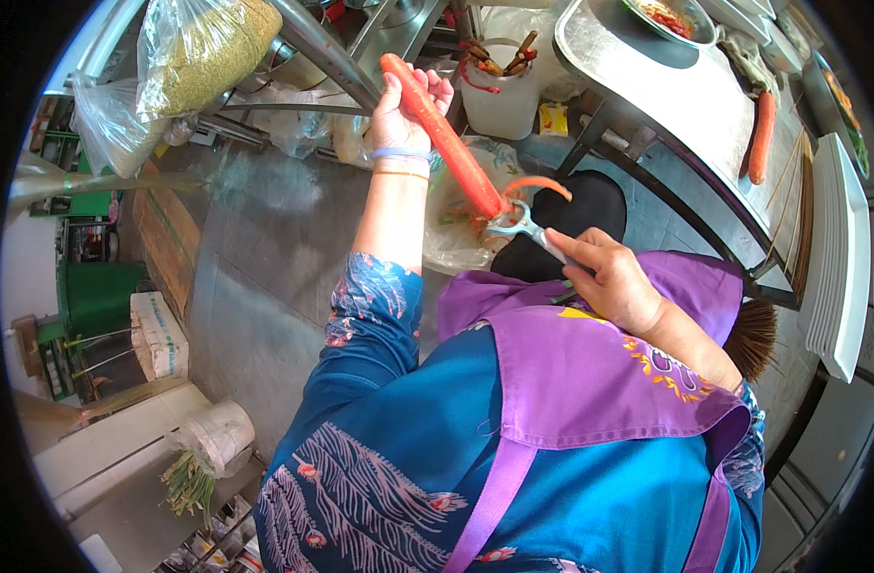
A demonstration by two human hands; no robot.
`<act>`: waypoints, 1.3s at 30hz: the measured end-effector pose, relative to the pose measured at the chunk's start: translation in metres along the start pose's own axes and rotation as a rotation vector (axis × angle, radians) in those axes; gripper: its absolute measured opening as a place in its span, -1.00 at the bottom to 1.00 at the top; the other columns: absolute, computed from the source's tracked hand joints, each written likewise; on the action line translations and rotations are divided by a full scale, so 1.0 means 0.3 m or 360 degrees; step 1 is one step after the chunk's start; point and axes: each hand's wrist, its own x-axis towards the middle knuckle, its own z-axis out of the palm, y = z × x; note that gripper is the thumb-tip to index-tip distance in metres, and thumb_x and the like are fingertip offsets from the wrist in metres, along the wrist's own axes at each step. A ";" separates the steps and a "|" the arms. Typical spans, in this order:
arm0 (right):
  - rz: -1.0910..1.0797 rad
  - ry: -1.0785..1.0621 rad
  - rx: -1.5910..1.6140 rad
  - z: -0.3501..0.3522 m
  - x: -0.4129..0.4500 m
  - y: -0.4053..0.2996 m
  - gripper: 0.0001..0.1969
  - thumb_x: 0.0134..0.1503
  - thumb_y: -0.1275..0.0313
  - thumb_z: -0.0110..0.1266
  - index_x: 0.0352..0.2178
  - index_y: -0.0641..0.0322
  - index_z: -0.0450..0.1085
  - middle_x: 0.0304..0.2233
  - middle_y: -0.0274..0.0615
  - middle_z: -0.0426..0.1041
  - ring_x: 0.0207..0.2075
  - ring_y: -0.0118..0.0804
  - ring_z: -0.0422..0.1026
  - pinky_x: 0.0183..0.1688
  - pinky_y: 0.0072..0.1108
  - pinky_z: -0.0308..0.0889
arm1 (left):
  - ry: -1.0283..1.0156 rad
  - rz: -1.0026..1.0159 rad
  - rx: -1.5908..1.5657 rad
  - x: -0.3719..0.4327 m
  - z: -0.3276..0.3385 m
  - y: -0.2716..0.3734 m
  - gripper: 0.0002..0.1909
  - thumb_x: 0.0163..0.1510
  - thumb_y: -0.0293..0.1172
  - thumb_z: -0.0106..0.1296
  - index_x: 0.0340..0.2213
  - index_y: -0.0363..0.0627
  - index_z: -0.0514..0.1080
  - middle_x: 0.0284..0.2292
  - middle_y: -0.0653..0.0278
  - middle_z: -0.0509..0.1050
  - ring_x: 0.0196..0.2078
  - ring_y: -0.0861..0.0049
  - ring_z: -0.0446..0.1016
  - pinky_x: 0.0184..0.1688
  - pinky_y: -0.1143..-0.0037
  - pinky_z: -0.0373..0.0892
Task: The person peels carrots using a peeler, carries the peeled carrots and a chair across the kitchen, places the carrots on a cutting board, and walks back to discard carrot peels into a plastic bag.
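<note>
A long peeled carrot [442, 136] slants down across the view, its thick end in my left hand [404, 107]. My right hand [608, 276] grips the handle of a Y-shaped vegetable peeler [524, 228]. The peeler's head is at the carrot's lower tip, and a curled strip of peel [540, 183] stands out beside it. Beneath the carrot, a clear plastic bag [444, 240] with orange scraps lies open near the floor. A second carrot [762, 140] rests on the metal table at the right.
The metal table [644, 79] has a curved edge close to my right, bearing a bowl [694, 32] of red food and thin skewers. White trays [838, 258] are stacked beyond it. A white bucket [501, 100] stands under the table's left side. Filled plastic bags [200, 64] hang upper left.
</note>
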 end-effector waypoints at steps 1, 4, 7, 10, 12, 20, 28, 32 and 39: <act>0.0055 -0.0108 -0.0025 -0.010 -0.015 0.013 -0.55 0.00 0.57 0.11 -0.01 0.14 0.42 -0.44 -0.03 0.35 -0.41 -0.01 0.41 -0.32 -0.39 0.35 | 0.0000 0.0002 0.0000 0.001 -0.024 0.008 -0.64 0.09 -0.16 0.12 -0.22 -0.21 0.41 -0.33 0.14 0.52 -0.13 0.19 0.44 0.10 0.07 0.30; 0.0149 -0.0291 0.0141 -0.039 -0.047 0.056 -0.54 0.01 0.56 0.12 0.00 0.13 0.42 -0.47 -0.07 0.36 -0.41 -0.12 0.42 -0.31 -0.41 0.35 | 0.0057 -0.0047 -0.0111 0.010 -0.038 0.038 -0.60 0.08 -0.13 0.12 -0.20 -0.21 0.42 -0.29 0.17 0.52 -0.05 0.19 0.41 0.14 0.08 0.26; 0.0424 -0.0374 0.0586 -0.100 0.029 -0.025 -0.53 0.03 0.55 0.12 0.04 0.15 0.39 -0.48 -0.15 0.35 -0.42 -0.34 0.38 -0.30 -0.50 0.32 | -0.0135 -0.0154 -0.0054 -0.015 0.008 0.039 -0.59 0.08 -0.12 0.12 -0.18 -0.21 0.42 -0.26 0.15 0.53 -0.01 0.18 0.40 0.16 0.07 0.24; 0.0095 0.0103 0.0544 -0.072 0.180 -0.094 -0.53 0.05 0.53 0.10 0.05 0.12 0.38 -0.47 -0.09 0.35 -0.47 -0.21 0.38 -0.32 -0.47 0.33 | -0.0179 -0.0207 -0.0027 -0.065 0.074 0.006 -0.58 0.08 -0.14 0.13 -0.14 -0.21 0.41 -0.13 0.09 0.48 0.09 0.13 0.33 0.21 0.04 0.17; -0.0145 0.0398 0.0232 -0.042 0.288 -0.118 -0.55 0.05 0.51 0.09 0.04 0.11 0.39 -0.44 -0.01 0.36 -0.46 -0.09 0.40 -0.31 -0.43 0.34 | -0.0134 -0.0206 0.0001 -0.099 0.113 -0.042 -0.53 0.07 -0.15 0.15 -0.07 -0.21 0.39 0.00 -0.02 0.39 0.18 0.04 0.23 0.28 0.05 0.07; -0.0179 0.0423 -0.0045 0.047 0.327 -0.155 -0.56 0.04 0.50 0.07 0.01 0.11 0.39 -0.39 0.05 0.37 -0.36 0.10 0.44 -0.25 -0.32 0.38 | -0.0109 -0.0187 -0.0102 -0.138 0.107 -0.048 -0.55 0.10 -0.13 0.11 -0.07 -0.17 0.38 0.03 0.01 0.36 0.20 0.09 0.20 0.27 -0.02 0.06; -0.0088 0.0202 0.0045 0.052 0.148 -0.096 -0.51 0.03 0.62 0.09 0.05 0.13 0.38 -0.45 -0.11 0.31 -0.47 -0.20 0.34 -0.37 -0.50 0.30 | -0.0023 0.0003 -0.0022 -0.096 0.033 -0.027 -0.58 0.12 -0.15 0.08 -0.16 -0.29 0.39 -0.21 0.14 0.49 0.00 0.25 0.40 0.24 0.02 0.14; 0.0205 -0.0086 0.0355 0.033 0.081 -0.059 -0.52 0.03 0.58 0.11 0.04 0.10 0.40 -0.44 -0.11 0.34 -0.42 -0.24 0.38 -0.31 -0.52 0.32 | -0.0185 0.0061 -0.0035 -0.045 0.042 0.039 -0.62 0.10 -0.21 0.12 -0.18 -0.28 0.40 -0.23 0.18 0.49 -0.02 0.25 0.41 0.23 0.04 0.17; 0.0571 -0.0416 0.0878 -0.005 -0.027 0.060 -0.57 0.11 0.57 0.06 0.05 0.21 0.38 -0.38 -0.29 0.41 -0.36 -0.49 0.35 -0.28 -0.60 0.31 | -0.0322 0.0013 -0.0435 0.043 0.057 0.095 -0.59 -0.01 -0.24 0.20 -0.22 -0.32 0.42 -0.25 0.19 0.50 -0.06 0.27 0.42 0.18 0.01 0.21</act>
